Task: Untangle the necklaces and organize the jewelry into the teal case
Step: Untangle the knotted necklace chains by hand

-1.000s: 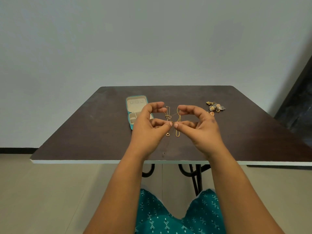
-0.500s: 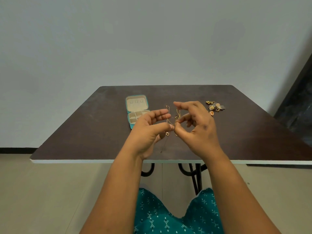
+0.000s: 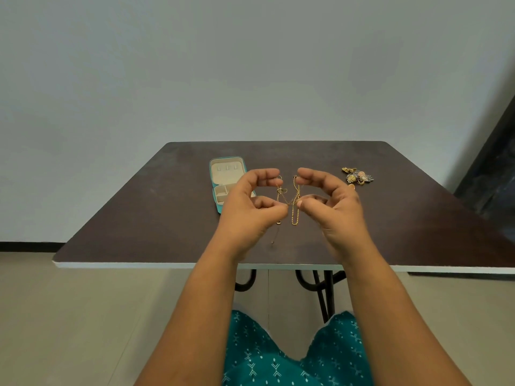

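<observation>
Thin gold necklaces (image 3: 289,200) hang tangled in the air between my two hands, above the middle of the dark table (image 3: 156,218). My left hand (image 3: 248,210) pinches the chains on the left side with curled fingers. My right hand (image 3: 331,207) pinches them on the right side, thumb and fingertips close together. Loops and loose ends dangle below the fingers. The teal case (image 3: 223,176) lies open on the table behind my left hand, showing its beige lining and compartments; its near part is hidden by that hand.
A small heap of gold and silver jewelry (image 3: 358,176) lies on the table to the right of my right hand. The table's white front edge (image 3: 139,265) runs just beyond my wrists. A dark panel (image 3: 496,168) stands at the far right.
My hands came together over the chains, then drew apart again, spreading the tangled necklaces between them. The case and jewelry heap have not moved.
</observation>
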